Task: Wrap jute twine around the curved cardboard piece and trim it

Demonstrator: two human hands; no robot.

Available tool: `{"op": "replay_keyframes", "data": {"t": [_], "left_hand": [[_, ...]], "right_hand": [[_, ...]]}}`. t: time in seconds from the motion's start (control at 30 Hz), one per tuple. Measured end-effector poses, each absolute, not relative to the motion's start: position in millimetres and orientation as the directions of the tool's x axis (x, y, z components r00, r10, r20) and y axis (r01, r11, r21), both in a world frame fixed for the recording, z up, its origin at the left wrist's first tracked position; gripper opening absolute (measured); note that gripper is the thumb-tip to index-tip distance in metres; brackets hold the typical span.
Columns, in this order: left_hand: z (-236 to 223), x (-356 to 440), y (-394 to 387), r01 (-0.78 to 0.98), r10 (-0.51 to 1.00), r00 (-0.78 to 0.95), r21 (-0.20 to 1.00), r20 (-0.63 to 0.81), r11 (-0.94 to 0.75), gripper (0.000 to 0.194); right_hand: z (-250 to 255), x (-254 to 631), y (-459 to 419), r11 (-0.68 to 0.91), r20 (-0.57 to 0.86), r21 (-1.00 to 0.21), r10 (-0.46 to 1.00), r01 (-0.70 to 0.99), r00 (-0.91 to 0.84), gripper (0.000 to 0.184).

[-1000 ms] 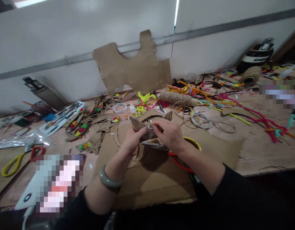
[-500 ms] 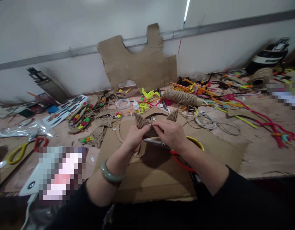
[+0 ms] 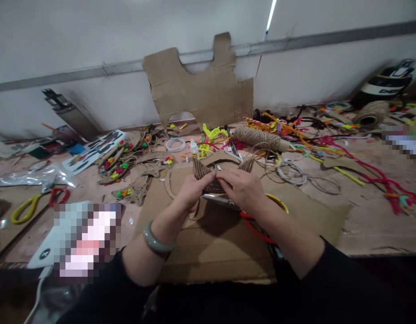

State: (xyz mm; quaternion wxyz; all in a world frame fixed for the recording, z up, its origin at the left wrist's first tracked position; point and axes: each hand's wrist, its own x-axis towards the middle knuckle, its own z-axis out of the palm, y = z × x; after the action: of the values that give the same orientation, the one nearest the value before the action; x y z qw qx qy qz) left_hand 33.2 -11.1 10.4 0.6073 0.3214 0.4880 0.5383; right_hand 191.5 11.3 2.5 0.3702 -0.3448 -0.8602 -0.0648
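My left hand is closed on a brown twine-covered piece with two pointed ends, its thumb lying on top. The fingertips of my right hand are pinched together against the middle of that piece, close to the left thumb. Whether a loose strand of twine is between them is too small to tell. Scissors with red and yellow handles lie under my right wrist, their blades below the piece. Beneath everything is a cardboard sheet.
A twine roll, a glue bottle and wire coils lie beyond my hands. Twine-covered decorated shapes are heaped to the left, near other scissors and a phone. Cut cardboard leans on the wall.
The view has shifted, so the table things sit a little further right. Both hands stay at the twine-covered piece, with the right fingertips still pinched at its middle.
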Motion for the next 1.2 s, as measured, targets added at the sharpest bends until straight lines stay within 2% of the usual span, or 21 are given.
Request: {"op": "replay_keyframes", "data": {"t": [0.47,0.97,1.2], "left_hand": [[14,35,-12,-0.329,0.969,-0.086,0.925,-0.232,0.193,0.038],[9,25,-3,-0.184,0.964,-0.205,0.974,-0.167,0.13,0.015],[14,24,-5,-0.13,0.968,-0.202,0.984,-0.148,0.123,0.014]], "right_hand": [[5,191,9,0.749,0.671,-0.114,0.542,0.653,-0.505,0.026],[21,206,15,0.746,0.634,-0.071,0.546,0.663,-0.547,0.021],[26,220,21,0.749,0.615,-0.068,0.552,0.659,-0.563,0.017]]}}
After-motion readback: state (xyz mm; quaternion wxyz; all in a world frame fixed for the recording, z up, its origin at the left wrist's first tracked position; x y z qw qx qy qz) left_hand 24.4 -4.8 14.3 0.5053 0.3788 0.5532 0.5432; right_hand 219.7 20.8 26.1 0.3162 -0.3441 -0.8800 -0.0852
